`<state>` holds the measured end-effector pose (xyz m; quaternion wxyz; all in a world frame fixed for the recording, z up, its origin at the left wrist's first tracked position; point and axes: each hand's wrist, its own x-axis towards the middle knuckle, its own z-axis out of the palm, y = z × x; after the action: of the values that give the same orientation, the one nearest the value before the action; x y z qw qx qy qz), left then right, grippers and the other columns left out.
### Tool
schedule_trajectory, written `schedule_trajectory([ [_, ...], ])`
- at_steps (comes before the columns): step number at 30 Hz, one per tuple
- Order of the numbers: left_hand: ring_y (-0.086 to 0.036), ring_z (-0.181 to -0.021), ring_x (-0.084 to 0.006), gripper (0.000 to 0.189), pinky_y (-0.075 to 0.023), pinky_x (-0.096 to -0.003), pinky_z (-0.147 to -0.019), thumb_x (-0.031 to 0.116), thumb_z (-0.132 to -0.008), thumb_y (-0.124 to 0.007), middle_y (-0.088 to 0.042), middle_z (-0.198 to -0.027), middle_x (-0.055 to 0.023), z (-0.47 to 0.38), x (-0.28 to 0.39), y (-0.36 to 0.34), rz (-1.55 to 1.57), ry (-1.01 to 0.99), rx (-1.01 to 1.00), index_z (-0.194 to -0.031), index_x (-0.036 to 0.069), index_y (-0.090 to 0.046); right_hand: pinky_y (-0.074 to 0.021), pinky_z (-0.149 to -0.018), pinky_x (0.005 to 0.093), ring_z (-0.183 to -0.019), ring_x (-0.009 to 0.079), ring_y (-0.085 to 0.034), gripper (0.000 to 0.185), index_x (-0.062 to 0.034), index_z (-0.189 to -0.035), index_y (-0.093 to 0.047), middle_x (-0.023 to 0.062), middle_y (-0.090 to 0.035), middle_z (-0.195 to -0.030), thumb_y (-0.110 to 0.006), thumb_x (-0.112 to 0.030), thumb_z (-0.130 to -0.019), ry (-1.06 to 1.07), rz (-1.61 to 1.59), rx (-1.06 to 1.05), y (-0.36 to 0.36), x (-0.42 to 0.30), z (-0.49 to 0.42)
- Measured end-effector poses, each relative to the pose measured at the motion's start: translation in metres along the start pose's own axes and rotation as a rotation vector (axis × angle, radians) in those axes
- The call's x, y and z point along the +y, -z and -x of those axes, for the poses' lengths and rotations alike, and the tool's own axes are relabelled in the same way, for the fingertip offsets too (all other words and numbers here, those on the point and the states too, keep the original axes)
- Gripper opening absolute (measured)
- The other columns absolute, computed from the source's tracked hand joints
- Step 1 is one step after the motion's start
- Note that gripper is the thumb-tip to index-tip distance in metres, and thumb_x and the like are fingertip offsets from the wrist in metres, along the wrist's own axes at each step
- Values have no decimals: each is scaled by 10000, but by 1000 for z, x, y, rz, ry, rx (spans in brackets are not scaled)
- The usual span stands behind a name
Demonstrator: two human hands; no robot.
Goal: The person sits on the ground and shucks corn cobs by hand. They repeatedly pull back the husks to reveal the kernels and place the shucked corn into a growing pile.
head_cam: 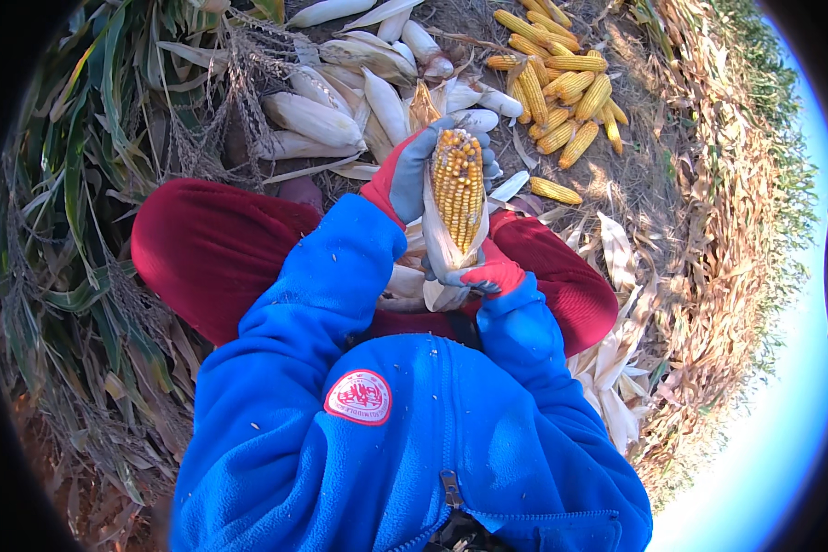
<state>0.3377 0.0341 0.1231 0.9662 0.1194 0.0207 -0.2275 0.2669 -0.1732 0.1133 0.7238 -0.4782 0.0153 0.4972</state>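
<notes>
An ear of corn (pixel 458 190) stands tip away from me between my hands, its yellow kernels bare and pale husk (pixel 442 247) folded down around its base. The kernels near its tip look discoloured. My left hand (pixel 414 172), in a grey and red work glove, is closed around the upper part of the ear, with fingers showing on both sides. Lower down, my right hand (pixel 486 272), gloved alike, grips the husk at the base; some of its fingers are hidden behind the ear.
Ears in pale husks (pixel 317 119) lie piled beyond my hands. Husked yellow ears (pixel 573 85) form a heap at the upper right, and a single ear (pixel 555 190) lies nearer. Loose husks (pixel 617 252) cover the ground at right. Cut corn stalks (pixel 76 172) are heaped at left.
</notes>
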Motion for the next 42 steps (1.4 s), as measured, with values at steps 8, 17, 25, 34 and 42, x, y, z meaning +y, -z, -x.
schedule_trajectory([
  [8, -334, -487, -118, 360, -332, -299, -492, 391, -987, -418, -376, -570, 41, -6, -14, 2, 30, -246, 623, -719, 153, -451, -437, -927, 316, -1104, 181, -544, 730, -11, -1336, -400, 92, -562, -1191, -782, -252, -763, 586, 244, 686, -30, 24, -47],
  [17, -281, -405, -130, 591, -283, -288, -426, 649, -891, -450, -318, -474, 32, 33, 27, -36, -257, -417, 509, -627, 121, -486, -492, -858, 437, -963, 301, -588, 653, -53, -1208, -470, 132, -576, -1100, -545, -590, -845, 710, -667, 860, 36, -36, -20],
  [25, -424, -446, -125, 551, -353, -277, -457, 565, -871, -560, -465, -511, -24, 27, 15, -12, -947, -16, 688, -790, 27, -644, -473, -909, 513, -1017, 335, -569, 634, -53, -1216, -453, 159, -553, -1115, -532, -578, -870, 1014, -517, 1069, 89, -67, 34],
  [34, -640, -706, -188, 516, -488, -345, -641, 547, -836, -608, -675, -809, -95, 77, -72, -2, -1688, 495, -255, -1037, 74, -650, -513, -849, 477, -940, 341, -615, 461, -77, -1157, -500, 146, -599, -1041, -602, -424, -871, 621, -745, 711, 74, -18, 0],
  [42, -641, -858, -381, 624, -478, -481, -741, 623, -750, -599, -671, -874, -188, 81, -66, -6, -2010, 588, -286, -998, 52, -623, -494, -891, 494, -942, 322, -627, 448, -95, -1141, -561, 112, -643, -1033, -486, -469, -905, 487, -593, 856, 154, -91, -19],
])
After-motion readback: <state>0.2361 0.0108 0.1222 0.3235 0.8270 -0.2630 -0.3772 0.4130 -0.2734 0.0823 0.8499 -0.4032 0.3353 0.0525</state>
